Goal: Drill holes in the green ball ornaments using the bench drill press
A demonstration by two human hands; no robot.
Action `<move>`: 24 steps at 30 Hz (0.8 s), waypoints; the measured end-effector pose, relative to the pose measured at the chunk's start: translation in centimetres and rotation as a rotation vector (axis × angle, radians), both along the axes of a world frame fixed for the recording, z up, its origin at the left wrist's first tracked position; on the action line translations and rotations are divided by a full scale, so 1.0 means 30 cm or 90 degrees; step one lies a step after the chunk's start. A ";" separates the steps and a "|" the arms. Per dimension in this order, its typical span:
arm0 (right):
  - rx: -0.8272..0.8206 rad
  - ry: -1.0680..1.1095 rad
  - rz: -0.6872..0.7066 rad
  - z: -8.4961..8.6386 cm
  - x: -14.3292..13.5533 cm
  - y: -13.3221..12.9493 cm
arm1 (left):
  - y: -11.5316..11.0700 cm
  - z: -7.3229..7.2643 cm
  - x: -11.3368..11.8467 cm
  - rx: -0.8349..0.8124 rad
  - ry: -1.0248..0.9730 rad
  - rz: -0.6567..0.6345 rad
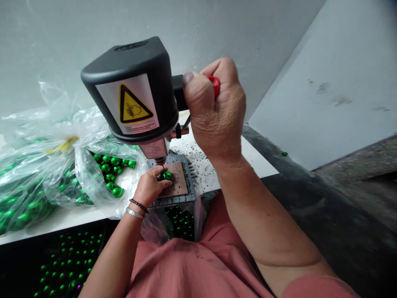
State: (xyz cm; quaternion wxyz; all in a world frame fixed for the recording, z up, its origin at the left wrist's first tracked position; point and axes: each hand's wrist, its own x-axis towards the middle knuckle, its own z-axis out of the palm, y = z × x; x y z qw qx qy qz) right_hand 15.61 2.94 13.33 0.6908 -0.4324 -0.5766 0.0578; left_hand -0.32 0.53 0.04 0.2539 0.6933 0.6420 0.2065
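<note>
A small drill press [127,91] with a black head and a yellow warning label stands in front of me. My right hand [218,109] is wrapped round its lever handle [216,85], whose red end shows between the fingers. Below the drill bit, my left hand [151,182] pinches a shiny green ball [166,175] between thumb and fingers. The ball rests on a square brown board [181,186] on the grey press base [190,192]. The bit's tip is at the top of the ball; whether it has gone in I cannot tell.
Clear plastic bags [62,157] of green balls lie on the white table [248,165] at the left. Dark shavings are scattered right of the base. Under the table's edge sit more green balls [180,223]. One lone ball [284,154] lies on the floor at the right.
</note>
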 end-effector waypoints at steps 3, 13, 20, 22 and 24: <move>-0.001 0.005 0.012 -0.001 0.001 0.000 | -0.003 -0.012 -0.008 0.005 0.011 -0.016; 0.045 -0.028 -0.016 -0.041 -0.001 -0.049 | -0.005 -0.019 -0.013 -0.002 0.028 -0.003; 0.081 -0.100 -0.119 -0.125 0.006 -0.116 | -0.003 -0.013 -0.010 0.006 0.030 -0.022; 0.084 -0.120 -0.127 -0.144 0.011 -0.126 | -0.005 -0.013 -0.009 0.005 0.038 -0.015; 0.092 -0.139 -0.128 -0.160 0.016 -0.132 | -0.006 -0.015 -0.009 0.007 0.046 -0.013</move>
